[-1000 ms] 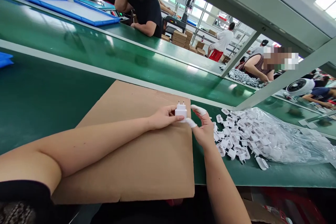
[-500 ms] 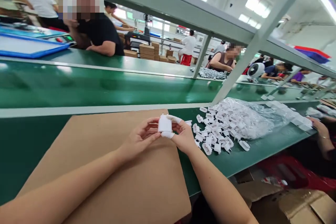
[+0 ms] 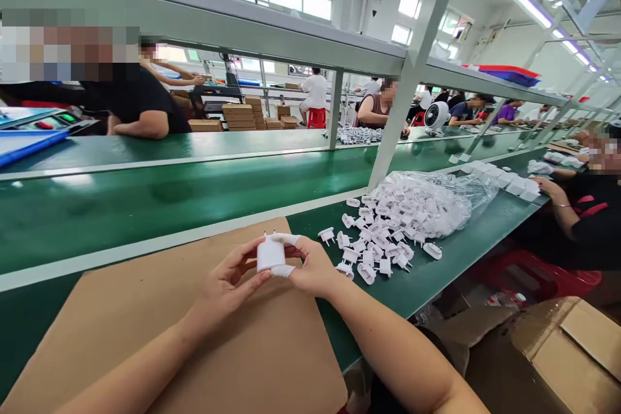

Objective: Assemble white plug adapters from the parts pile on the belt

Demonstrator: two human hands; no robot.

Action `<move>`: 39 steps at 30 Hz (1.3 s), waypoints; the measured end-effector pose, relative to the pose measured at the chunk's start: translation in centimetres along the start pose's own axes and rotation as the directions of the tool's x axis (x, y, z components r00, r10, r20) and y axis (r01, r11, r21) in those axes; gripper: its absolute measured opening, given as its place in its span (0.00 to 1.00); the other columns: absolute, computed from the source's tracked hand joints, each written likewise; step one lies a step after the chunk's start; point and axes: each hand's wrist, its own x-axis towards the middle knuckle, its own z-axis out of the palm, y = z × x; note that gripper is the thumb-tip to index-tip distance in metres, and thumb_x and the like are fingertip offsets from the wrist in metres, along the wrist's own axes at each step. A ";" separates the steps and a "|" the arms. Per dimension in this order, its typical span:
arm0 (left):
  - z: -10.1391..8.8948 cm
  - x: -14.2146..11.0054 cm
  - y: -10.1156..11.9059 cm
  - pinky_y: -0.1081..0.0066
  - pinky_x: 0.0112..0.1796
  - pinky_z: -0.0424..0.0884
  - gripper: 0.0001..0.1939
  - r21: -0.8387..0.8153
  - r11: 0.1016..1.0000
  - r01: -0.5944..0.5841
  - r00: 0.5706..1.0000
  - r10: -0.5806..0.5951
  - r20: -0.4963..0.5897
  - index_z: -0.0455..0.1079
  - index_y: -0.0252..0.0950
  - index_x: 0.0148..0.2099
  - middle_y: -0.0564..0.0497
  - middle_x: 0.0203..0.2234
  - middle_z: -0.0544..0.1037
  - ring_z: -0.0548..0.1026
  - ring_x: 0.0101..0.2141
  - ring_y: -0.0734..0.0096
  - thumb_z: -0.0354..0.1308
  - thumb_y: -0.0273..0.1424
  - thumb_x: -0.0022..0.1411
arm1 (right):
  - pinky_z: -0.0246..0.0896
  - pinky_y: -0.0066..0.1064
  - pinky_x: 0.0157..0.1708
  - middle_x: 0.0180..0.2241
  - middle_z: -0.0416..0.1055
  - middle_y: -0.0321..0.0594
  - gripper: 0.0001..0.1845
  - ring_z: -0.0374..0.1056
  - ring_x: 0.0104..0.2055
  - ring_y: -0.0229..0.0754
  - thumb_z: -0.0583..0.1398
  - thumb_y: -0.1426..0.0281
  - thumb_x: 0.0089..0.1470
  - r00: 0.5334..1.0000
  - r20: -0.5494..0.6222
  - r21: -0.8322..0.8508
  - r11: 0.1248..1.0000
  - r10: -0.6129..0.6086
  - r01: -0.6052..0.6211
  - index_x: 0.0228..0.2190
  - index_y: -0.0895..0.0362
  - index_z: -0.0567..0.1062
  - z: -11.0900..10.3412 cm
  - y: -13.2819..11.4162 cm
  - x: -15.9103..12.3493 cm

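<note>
A white plug charger with two pins pointing up is held between my hands, above a brown cardboard sheet. My left hand grips its left side with fingertips and thumb. From the right, my right hand pinches it, with white covers on the thumb and a finger. Just right of my right hand, many loose white plug pieces with pins lie on the green bench. Behind them is a clear plastic bag full of similar pieces.
A slanted metal post and shelf beam stand beyond the bench. Along the far side runs a green conveyor strip. At right, a co-worker's hand is near stacked white boxes. An open cardboard box sits low at right.
The camera view has turned to the right, so the scene sits further left. Both hands still hold the charger, and its pins now show clearly above it.
</note>
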 end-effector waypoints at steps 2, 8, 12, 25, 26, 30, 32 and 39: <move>-0.1 0.2 0.5 0.49 0.58 0.74 0.31 -0.005 0.999 0.054 0.999 -0.054 -0.002 0.70 0.42 0.63 0.42 0.60 0.74 0.76 0.56 0.49 0.71 0.41 0.59 | 0.72 0.45 0.56 0.52 0.77 0.42 0.33 0.76 0.51 0.49 0.72 0.60 0.48 1.000 0.003 -0.049 0.999 -0.019 0.019 0.56 0.50 0.76 0.1 -0.2 -0.2; 0.2 0.2 2.0 0.54 0.51 0.80 0.28 -0.004 0.997 0.082 0.996 -0.082 -0.035 0.76 0.43 0.55 0.43 0.51 0.81 0.80 0.49 0.48 0.74 0.43 0.54 | 0.74 0.41 0.52 0.50 0.78 0.43 0.31 0.76 0.47 0.47 0.70 0.65 0.49 0.999 -0.028 -0.086 0.995 -0.044 0.041 0.55 0.52 0.76 0.5 -0.4 -0.7; 0.6 -0.1 2.0 0.55 0.50 0.80 0.27 -0.038 0.995 0.088 0.995 -0.090 -0.048 0.76 0.41 0.54 0.43 0.51 0.81 0.80 0.49 0.48 0.74 0.44 0.54 | 0.75 0.40 0.49 0.48 0.78 0.43 0.28 0.76 0.45 0.47 0.69 0.68 0.48 0.998 -0.056 -0.113 0.993 -0.041 0.035 0.53 0.53 0.77 0.6 -0.3 -0.9; 1.5 0.9 1.9 0.64 0.47 0.77 0.28 -0.232 0.972 -0.025 1.000 0.022 -0.016 0.65 0.42 0.61 0.41 0.57 0.73 0.78 0.49 0.60 0.67 0.44 0.64 | 0.71 0.43 0.56 0.54 0.75 0.46 0.28 0.74 0.53 0.47 0.67 0.69 0.53 0.950 -0.155 -0.246 0.942 -0.269 0.227 0.56 0.53 0.71 0.5 -0.3 -0.1; 1.5 0.8 1.7 0.64 0.47 0.77 0.27 -0.228 0.973 -0.023 1.000 0.018 -0.022 0.64 0.42 0.60 0.42 0.54 0.75 0.79 0.48 0.61 0.67 0.43 0.64 | 0.71 0.42 0.56 0.53 0.75 0.45 0.28 0.75 0.52 0.47 0.67 0.68 0.53 0.953 -0.159 -0.236 0.947 -0.259 0.218 0.55 0.53 0.70 0.5 -0.3 -0.1; 1.3 0.2 0.7 0.63 0.48 0.77 0.25 -0.136 0.990 -0.045 0.996 0.034 -0.085 0.64 0.41 0.57 0.45 0.47 0.78 0.79 0.44 0.63 0.68 0.42 0.63 | 0.71 0.42 0.55 0.52 0.76 0.44 0.25 0.74 0.52 0.46 0.67 0.68 0.53 0.961 -0.142 -0.285 0.940 -0.236 0.189 0.53 0.53 0.71 0.6 0.0 -0.2; 1.1 -0.1 0.1 0.62 0.50 0.76 0.23 -0.049 0.997 -0.065 0.988 0.057 -0.145 0.65 0.41 0.54 0.45 0.49 0.78 0.79 0.46 0.63 0.68 0.42 0.63 | 0.70 0.42 0.55 0.51 0.76 0.44 0.24 0.74 0.52 0.47 0.66 0.68 0.54 0.964 -0.113 -0.334 0.923 -0.239 0.190 0.52 0.53 0.72 0.6 0.4 -0.2; 0.2 0.3 -1.1 0.65 0.46 0.78 0.24 -0.078 0.993 0.083 0.978 -0.097 -0.187 0.64 0.39 0.44 0.48 0.41 0.79 0.80 0.44 0.62 0.73 0.42 0.57 | 0.70 0.40 0.53 0.49 0.76 0.44 0.26 0.73 0.50 0.47 0.64 0.78 0.50 0.980 0.034 -0.505 0.843 -0.196 0.186 0.51 0.55 0.72 0.5 1.6 -0.1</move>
